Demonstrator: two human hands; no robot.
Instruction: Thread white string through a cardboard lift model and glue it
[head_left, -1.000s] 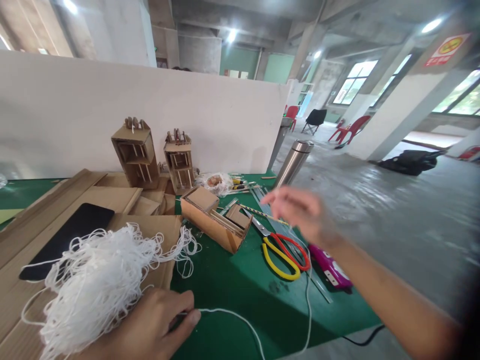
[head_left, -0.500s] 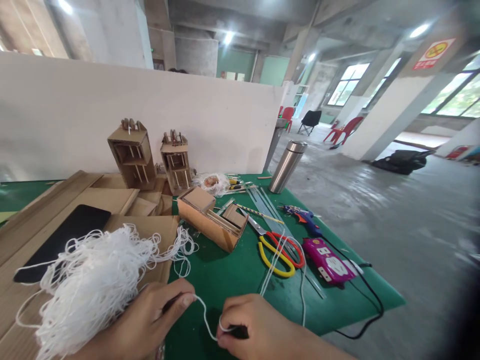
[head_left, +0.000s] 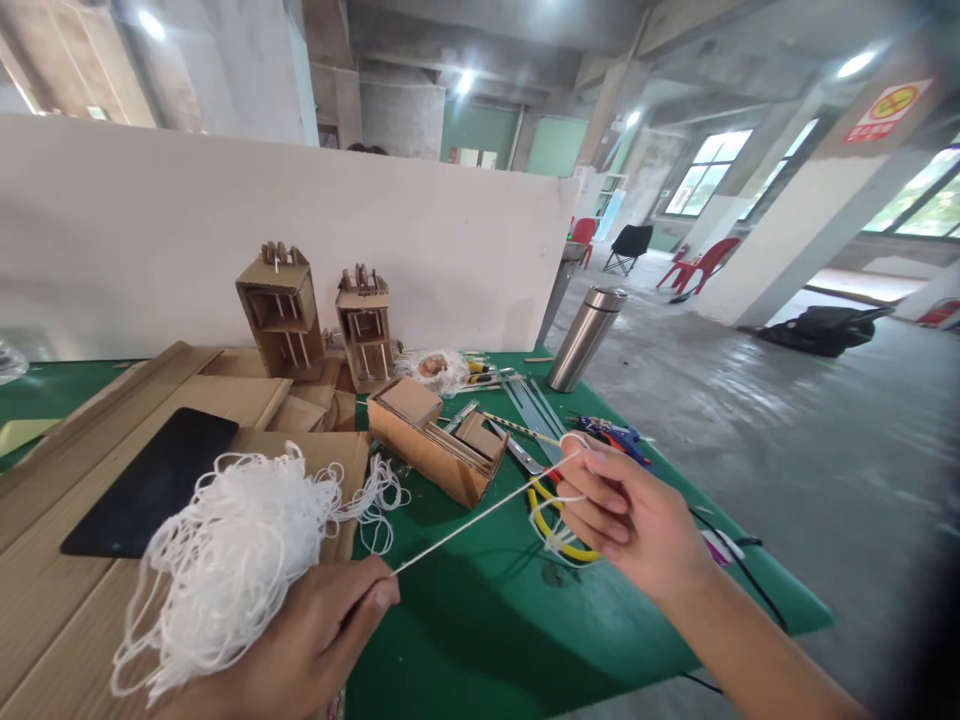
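A white string (head_left: 480, 517) runs taut between my two hands. My left hand (head_left: 330, 625) pinches it between thumb and forefinger, low at the front beside a tangled heap of the same string (head_left: 232, 550). Higher and to the right, my right hand (head_left: 626, 510) is closed on the string, with a loop round its fingers and loose strands hanging below. Behind that hand lie scissors (head_left: 538, 500) with yellow and red handles, partly covered. A small open cardboard box (head_left: 427, 450) lies on the green table just beyond the string.
Two cardboard structures (head_left: 281, 315) with slotted tops stand by the white partition (head_left: 450, 250). Flat cardboard (head_left: 45, 540) and a black tablet-like slab (head_left: 150, 480) lie at left. A steel flask (head_left: 589, 340) and a glue gun (head_left: 619, 438) are near the table's right edge.
My right hand came down from above the scissors to the string near my left hand, then moved up and right, drawing the string straight. My left hand stays pinched in about the same place.
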